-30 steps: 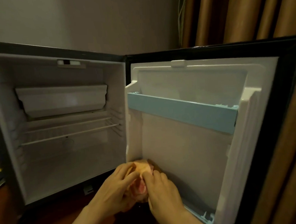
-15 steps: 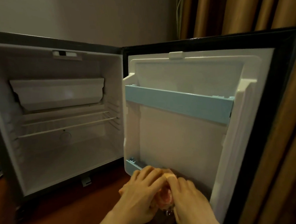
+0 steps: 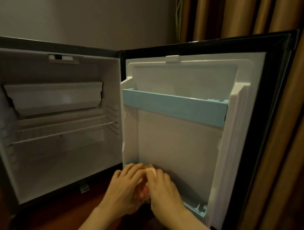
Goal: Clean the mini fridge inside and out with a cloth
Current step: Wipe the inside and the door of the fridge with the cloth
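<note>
— Head camera: where are your hands?

— Low, at six o'clock. My left hand [image 3: 124, 189] and right hand [image 3: 164, 190] are both curled around the bunched pink cloth [image 3: 148, 177], fingers closed on it.

— And the cloth?

— Pressed against the open mini fridge [image 3: 61, 156] door's [image 3: 177, 157] lower shelf [image 3: 196, 209], at its left end.

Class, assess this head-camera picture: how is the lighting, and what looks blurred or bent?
Head view: dim, warm lighting; the fridge interior is shadowy; the hands and pink cloth are slightly motion-blurred; the wide lens bows the door edges.
</note>
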The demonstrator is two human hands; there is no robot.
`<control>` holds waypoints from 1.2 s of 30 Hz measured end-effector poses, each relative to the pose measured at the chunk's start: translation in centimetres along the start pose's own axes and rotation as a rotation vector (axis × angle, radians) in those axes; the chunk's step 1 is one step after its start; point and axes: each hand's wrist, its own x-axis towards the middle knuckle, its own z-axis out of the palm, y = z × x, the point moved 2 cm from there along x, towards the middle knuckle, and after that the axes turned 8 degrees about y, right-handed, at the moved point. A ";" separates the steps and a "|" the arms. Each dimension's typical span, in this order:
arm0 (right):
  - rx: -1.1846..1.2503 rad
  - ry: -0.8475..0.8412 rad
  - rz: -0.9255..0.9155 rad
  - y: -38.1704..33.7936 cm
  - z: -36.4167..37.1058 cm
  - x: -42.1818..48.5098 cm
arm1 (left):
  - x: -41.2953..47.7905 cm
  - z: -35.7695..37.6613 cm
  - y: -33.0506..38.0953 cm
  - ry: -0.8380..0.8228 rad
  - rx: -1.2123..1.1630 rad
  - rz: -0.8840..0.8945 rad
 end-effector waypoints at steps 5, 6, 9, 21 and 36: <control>0.022 0.066 -0.036 -1.0 1.4 2.1 | 0.1 0.1 -2.8 -0.062 -0.038 -0.105; 0.021 0.069 -0.034 -0.8 1.5 1.9 | 0.0 0.2 -2.7 -0.052 -0.054 -0.102; 0.018 0.092 -0.051 -0.1 1.1 0.6 | -0.5 0.1 -1.4 -0.002 -0.087 -0.057; 0.006 0.211 -0.104 1.0 -4.7 -3.2 | -0.6 -3.4 4.3 0.275 -0.102 0.060; 0.126 0.802 -0.297 1.3 -20.0 -7.1 | 6.2 -20.4 11.9 0.806 0.101 0.293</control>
